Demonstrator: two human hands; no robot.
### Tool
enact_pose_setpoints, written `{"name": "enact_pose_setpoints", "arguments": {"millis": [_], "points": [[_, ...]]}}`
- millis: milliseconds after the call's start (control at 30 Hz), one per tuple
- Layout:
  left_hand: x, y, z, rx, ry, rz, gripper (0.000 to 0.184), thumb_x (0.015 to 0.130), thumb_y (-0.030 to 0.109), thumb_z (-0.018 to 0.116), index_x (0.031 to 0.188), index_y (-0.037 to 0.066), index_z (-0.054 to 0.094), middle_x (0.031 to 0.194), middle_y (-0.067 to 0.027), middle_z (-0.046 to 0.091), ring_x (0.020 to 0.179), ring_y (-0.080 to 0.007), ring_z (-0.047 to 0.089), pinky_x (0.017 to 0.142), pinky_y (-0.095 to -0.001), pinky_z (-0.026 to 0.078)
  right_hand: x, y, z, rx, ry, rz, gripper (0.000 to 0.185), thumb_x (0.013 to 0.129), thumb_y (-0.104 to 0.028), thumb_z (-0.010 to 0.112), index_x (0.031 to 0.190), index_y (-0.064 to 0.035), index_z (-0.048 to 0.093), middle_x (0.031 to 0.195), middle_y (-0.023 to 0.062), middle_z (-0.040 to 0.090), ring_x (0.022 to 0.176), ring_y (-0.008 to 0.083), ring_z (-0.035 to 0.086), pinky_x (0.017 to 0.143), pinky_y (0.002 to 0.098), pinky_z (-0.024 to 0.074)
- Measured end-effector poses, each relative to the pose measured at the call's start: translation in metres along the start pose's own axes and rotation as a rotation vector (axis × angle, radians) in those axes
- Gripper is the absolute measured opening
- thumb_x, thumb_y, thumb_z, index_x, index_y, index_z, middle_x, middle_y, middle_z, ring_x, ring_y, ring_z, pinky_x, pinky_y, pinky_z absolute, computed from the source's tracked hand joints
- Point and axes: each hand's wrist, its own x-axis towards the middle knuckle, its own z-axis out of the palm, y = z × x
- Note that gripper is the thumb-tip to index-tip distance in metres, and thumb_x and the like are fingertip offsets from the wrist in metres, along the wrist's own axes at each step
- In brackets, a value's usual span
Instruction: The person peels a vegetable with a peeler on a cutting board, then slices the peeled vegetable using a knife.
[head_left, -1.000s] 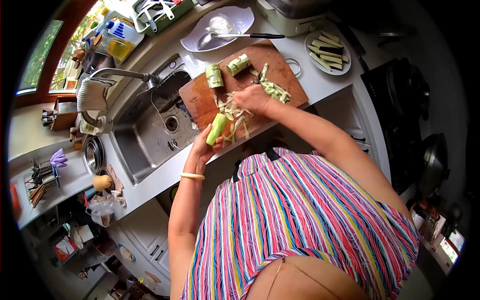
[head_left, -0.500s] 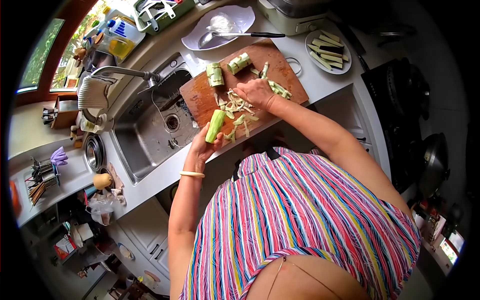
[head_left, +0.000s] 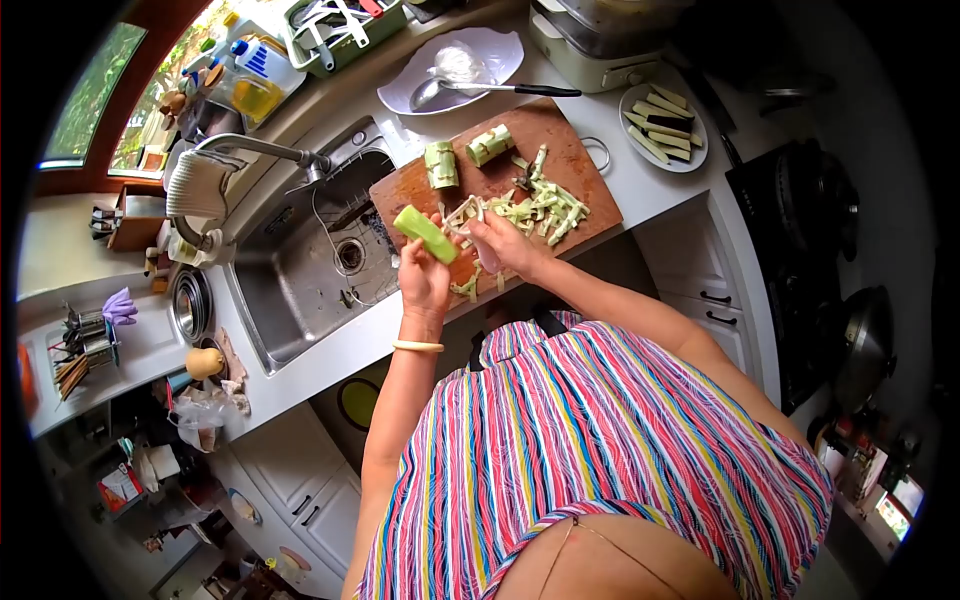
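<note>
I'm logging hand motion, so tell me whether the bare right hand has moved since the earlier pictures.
Yes: the bare right hand has moved toward the near edge of the brown rectangular wooden cutting board, closer to the bare left hand.

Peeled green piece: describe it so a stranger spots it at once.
Find the wooden cutting board by the sink. Over its left part, the left hand holds the peeled green piece. It is smooth and bright green, unlike the two ringed, patchy pieces lying on the board.
</note>
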Motion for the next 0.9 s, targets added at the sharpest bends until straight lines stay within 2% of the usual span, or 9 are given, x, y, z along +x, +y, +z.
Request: {"name": "enact_pose_setpoints", "arguments": {"millis": [33,133,267,400,567,600,733,833,900], "points": [[0.008,0.001,-0.004,-0.043,0.092,0.022,0.042,0.089,0.016,0.033,0.126,-0.003,0.04,0.101,-0.0121,0.053,0.081,-0.0217,0.055,0.076,-0.0339,0.048,-0.002,-0.003,0.001,-0.011,-0.043,-0.055,0.028,0.097,-0.032,0.043,0.1,-0.0049,0.05,0.082,0.0037,0.061,0.062,0.0109,0.057,0.054,0.0231,0.0459],[0.027,0.01,-0.049,-0.596,-0.229,-0.284,0.042,0.09,0.013,0.032,0.125,-0.009,0.037,0.073,-0.0043,0.041,0.056,-0.0118,0.043,0.049,-0.0241,0.034,-0.006,-0.008,-0.011,-0.061,0.044,-0.033,0.029,0.096,-0.035,0.043,0.095,-0.0065,0.049,0.076,0.0023,0.059,0.061,0.009,0.056,0.051,0.0208,0.045],[0.015,0.015,-0.061,-0.656,-0.326,-0.49,0.039,0.092,0.017,0.031,0.122,-0.006,0.041,0.07,-0.0021,0.041,0.047,-0.0098,0.039,0.044,-0.0246,0.032,0.005,0.0,-0.051,-0.103,0.189,-0.085,0.034,0.095,-0.041,0.043,0.09,-0.008,0.049,0.067,0.002,0.054,0.054,0.0088,0.052,0.047,0.0215,0.0449],[0.029,0.031,-0.071,0.035,0.032,-0.228,0.035,0.095,0.03,0.033,0.112,0.003,0.048,0.078,-0.0049,0.051,0.052,-0.0126,0.044,0.047,-0.0237,0.037,0.002,-0.001,-0.078,-0.153,0.306,-0.164,0.035,0.096,-0.04,0.043,0.085,-0.0071,0.048,0.065,0.0016,0.053,0.05,0.0085,0.05,0.045,0.0219,0.0431],[0.127,0.05,-0.106,1.523,0.316,0.58,0.035,0.091,0.031,0.051,0.111,0.002,0.045,0.095,-0.0194,0.061,0.084,-0.0324,0.06,0.073,-0.0418,0.047,0.0,-0.002,-0.094,-0.226,0.418,-0.208,0.037,0.096,-0.037,0.043,0.082,-0.0042,0.05,0.064,0.0029,0.054,0.05,0.0093,0.052,0.046,0.0232,0.0433],[0.121,0.058,-0.069,1.697,0.361,0.383,0.039,0.09,0.031,0.053,0.113,0.001,0.044,0.106,-0.0257,0.058,0.098,-0.0409,0.055,0.083,-0.0448,0.044,-0.001,-0.004,-0.095,-0.208,0.446,-0.202,0.038,0.095,-0.037,0.044,0.081,-0.003,0.051,0.063,0.0036,0.055,0.049,0.0102,0.053,0.047,0.0244,0.0438],[0.135,0.057,-0.059,1.982,0.264,0.443,0.044,0.085,0.031,0.06,0.117,0.003,0.047,0.112,-0.023,0.051,0.099,-0.04,0.054,0.086,-0.0456,0.044,-0.012,-0.015,-0.114,-0.273,0.542,-0.233,0.038,0.095,-0.037,0.045,0.081,-0.0033,0.051,0.063,0.0038,0.055,0.05,0.0113,0.054,0.048,0.0253,0.0446],[0.097,0.052,-0.063,2.105,0.157,0.965,0.049,0.081,0.029,0.065,0.119,0.005,0.047,0.11,-0.0212,0.05,0.096,-0.0396,0.054,0.083,-0.0446,0.046,-0.029,-0.023,-0.142,-0.164,0.584,-0.265,0.035,0.095,-0.036,0.045,0.084,-0.0044,0.051,0.064,0.0035,0.055,0.051,0.0102,0.054,0.048,0.024,0.0445],[0.042,0.036,-0.053,2.004,0.004,0.555,0.053,0.077,0.028,0.068,0.121,0.006,0.045,0.108,-0.0209,0.049,0.095,-0.04,0.054,0.08,-0.0435,0.047,-0.046,-0.028,-0.161,-0.206,0.597,-0.248,0.034,0.095,-0.036,0.045,0.086,-0.0038,0.052,0.065,0.004,0.056,0.05,0.0102,0.053,0.049,0.0234,0.0448]]}}
